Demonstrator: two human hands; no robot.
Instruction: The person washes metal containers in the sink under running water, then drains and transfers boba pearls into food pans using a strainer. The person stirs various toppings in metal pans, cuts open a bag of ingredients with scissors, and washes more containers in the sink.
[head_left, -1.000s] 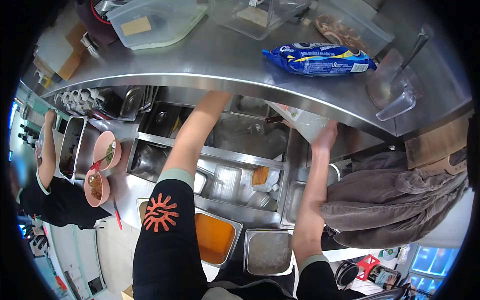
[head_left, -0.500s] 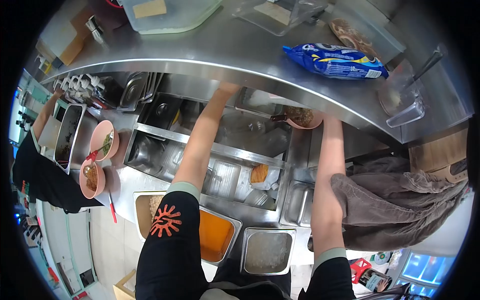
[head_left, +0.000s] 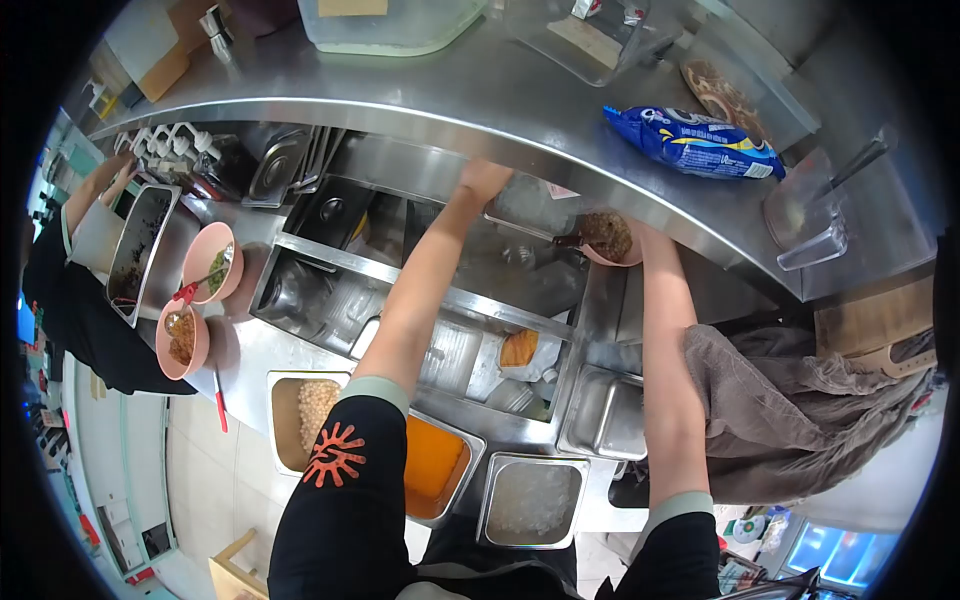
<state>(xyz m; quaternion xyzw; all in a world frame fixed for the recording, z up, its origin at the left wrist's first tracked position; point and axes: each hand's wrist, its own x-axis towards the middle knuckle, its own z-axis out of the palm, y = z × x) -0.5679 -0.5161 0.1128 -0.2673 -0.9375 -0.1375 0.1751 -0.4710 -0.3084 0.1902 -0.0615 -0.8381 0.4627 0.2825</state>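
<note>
My left hand (head_left: 486, 178) reaches to the back of the steel counter, beside a metal pan (head_left: 542, 204) with pale, icy-looking contents. The shelf's front edge hides its fingers. My right hand (head_left: 652, 238) is at the right side of a pink bowl (head_left: 622, 262) holding brown, grainy food; the shelf covers its fingers too, so any grip is unclear. A dark-handled utensil (head_left: 568, 241) leans in that bowl. Below my arms lies the divided steel well (head_left: 470, 297), with clear plastic containers and an orange-brown piece (head_left: 518, 348) in its front row.
A steel shelf (head_left: 480, 120) crosses above, bearing a blue packet (head_left: 695, 145) and clear tubs. Near me stand pans of pale beads (head_left: 318, 405), orange liquid (head_left: 432, 455) and clear bits (head_left: 532, 500). Two pink bowls (head_left: 205, 335) and a co-worker's arm (head_left: 90, 190) are left; a brown cloth (head_left: 770, 420) hangs right.
My left hand has shifted right along the back, toward the icy pan. My right hand stays by the bowl. The view has moved slightly, and more of the pale beads shows.
</note>
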